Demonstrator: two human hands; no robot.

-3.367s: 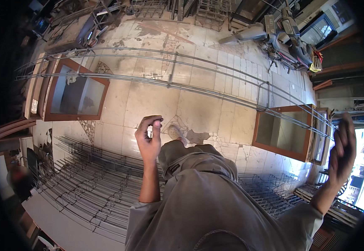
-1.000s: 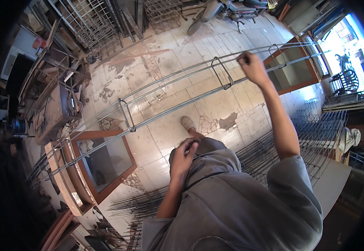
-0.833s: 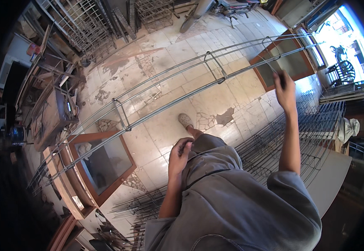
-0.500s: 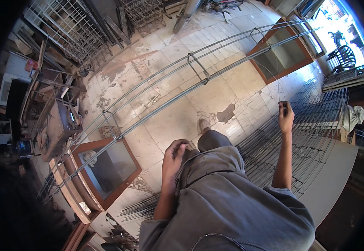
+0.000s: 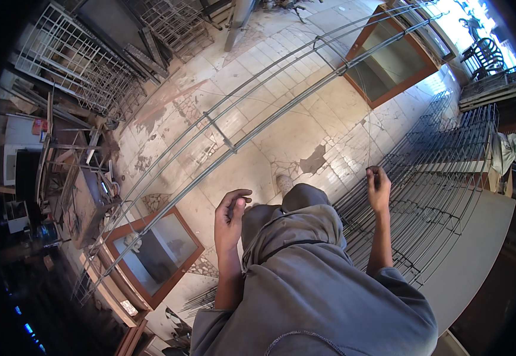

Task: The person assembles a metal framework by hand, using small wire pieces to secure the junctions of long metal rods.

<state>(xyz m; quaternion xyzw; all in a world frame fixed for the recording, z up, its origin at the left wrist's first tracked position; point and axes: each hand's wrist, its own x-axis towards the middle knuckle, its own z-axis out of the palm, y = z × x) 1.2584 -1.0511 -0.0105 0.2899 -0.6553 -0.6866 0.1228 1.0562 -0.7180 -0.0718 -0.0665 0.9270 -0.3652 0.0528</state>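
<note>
A long cage of thin steel bars (image 5: 234,148) stretches diagonally in front of me, with square stirrups (image 5: 218,130) spaced along it. Its ends rest over two wooden-framed glass cabinets, one at lower left (image 5: 182,260) and one at upper right (image 5: 382,102). My left hand (image 5: 229,222) is raised near my knee, fingers curved and apart, with nothing in it. At the right, my right hand (image 5: 379,191) pinches a thin wire (image 5: 369,142) that runs upward from the fingertips. Both hands are apart from the cage.
Stacked steel cages (image 5: 430,196) lie at my right beside a pale board (image 5: 483,237). Metal racks (image 5: 80,56) lean at upper left, near a cluttered workbench (image 5: 89,202). Cracked tiles show around a broken floor patch (image 5: 313,159). A dark chair (image 5: 484,56) stands by the bright doorway.
The cage's stirrups have shifted toward the lower left. My right hand has come down and inward with the wire, while my left hand has moved slightly left and its fingers have spread.
</note>
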